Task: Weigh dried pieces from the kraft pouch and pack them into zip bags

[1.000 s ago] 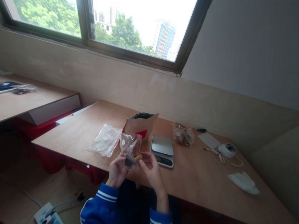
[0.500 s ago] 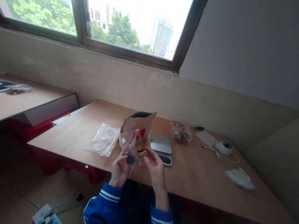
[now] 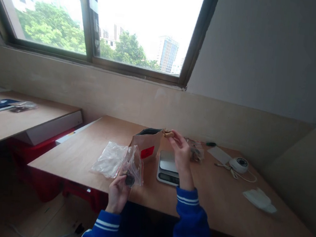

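Near the table's front edge my left hand (image 3: 118, 192) grips a clear zip bag (image 3: 136, 169) with a dark round piece (image 3: 129, 179) showing at its lower part. My right hand (image 3: 181, 149) is raised, its fingers pinching a small tan-brown dried piece (image 3: 168, 134) whose kind I cannot make out. That piece is beside the top right corner of a brown paper pouch (image 3: 138, 142), which stands upright with its mouth open and a red label on its front. Partly behind my right forearm lies a kitchen scale (image 3: 167, 161).
Flat clear zip bags (image 3: 109, 160) lie left of the pouch. Behind my right hand is a filled zip bag (image 3: 197, 153). Further right are a white paper (image 3: 219, 154), a white dome camera (image 3: 238, 164) with its cable, and a crumpled white tissue (image 3: 259, 199). A second table (image 3: 56, 112) stands left.
My right hand has drawn the tan piece out of the zip bag and lifted it up and away toward the pouch's top. My left hand keeps the bag, slightly lower and further left.
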Motion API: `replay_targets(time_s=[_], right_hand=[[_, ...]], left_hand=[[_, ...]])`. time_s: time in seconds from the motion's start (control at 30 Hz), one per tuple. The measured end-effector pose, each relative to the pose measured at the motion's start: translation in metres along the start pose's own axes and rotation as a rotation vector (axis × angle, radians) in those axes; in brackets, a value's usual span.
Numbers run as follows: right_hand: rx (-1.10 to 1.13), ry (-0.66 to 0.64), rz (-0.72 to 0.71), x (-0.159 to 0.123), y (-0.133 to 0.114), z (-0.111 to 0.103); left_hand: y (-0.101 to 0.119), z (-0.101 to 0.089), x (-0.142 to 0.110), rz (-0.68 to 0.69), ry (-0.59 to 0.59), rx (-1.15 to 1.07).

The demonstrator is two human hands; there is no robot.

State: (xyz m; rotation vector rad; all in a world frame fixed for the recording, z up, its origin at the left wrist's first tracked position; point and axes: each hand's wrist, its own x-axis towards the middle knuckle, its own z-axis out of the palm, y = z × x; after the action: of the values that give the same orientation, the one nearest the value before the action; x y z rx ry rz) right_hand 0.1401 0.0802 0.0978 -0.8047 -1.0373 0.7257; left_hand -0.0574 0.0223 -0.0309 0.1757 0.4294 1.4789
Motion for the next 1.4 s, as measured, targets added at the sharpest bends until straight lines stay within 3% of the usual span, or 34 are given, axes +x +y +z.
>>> replay_targets(time_s=[0.13, 0.27, 0.43, 0.57, 0.73, 0.83, 0.93, 1.1, 1.23, 1.4], right_hand=[[-0.19, -0.214, -0.17, 0.028, -0.006, 0.03], [-0.439, -0.451, -0.297, 0.028, -0.004, 0.038], [-0.635, -0.543, -0.403, 0.018, -0.002, 0.04], [-0.556, -0.472, -0.389, 0.011, -0.011, 0.041], [-0.351, -0.136, -0.263, 0.0, -0.021, 0.025], [-0.251, -0.001, -0.167, -0.025, -0.013, 0.011], [-0.193, 0.09, -0.001, -0.066, 0.004, 0.002], [-0.152, -0.005, 0.287, -0.116, 0.028, 0.001], [-0.142, -0.041, 0.254, -0.114, 0.037, 0.0], [-0.323, -0.081, 0.18, -0.112, 0.043, -0.008]], left_hand=[[0.009, 0.0, -0.002, 0.0, -0.039, 0.004], [0.018, -0.005, -0.002, 0.012, -0.029, 0.005], [0.028, -0.013, 0.002, 0.032, -0.044, -0.006], [0.029, -0.013, 0.003, 0.026, -0.082, -0.011], [0.03, -0.008, 0.0, 0.014, -0.063, 0.017], [0.031, -0.005, -0.001, 0.021, -0.057, 0.019], [0.029, -0.001, -0.002, 0.0, -0.04, 0.031], [0.014, 0.004, -0.007, -0.128, -0.11, 0.132], [0.001, 0.007, -0.01, -0.201, -0.177, 0.233], [-0.005, 0.007, -0.007, -0.182, -0.201, 0.401]])
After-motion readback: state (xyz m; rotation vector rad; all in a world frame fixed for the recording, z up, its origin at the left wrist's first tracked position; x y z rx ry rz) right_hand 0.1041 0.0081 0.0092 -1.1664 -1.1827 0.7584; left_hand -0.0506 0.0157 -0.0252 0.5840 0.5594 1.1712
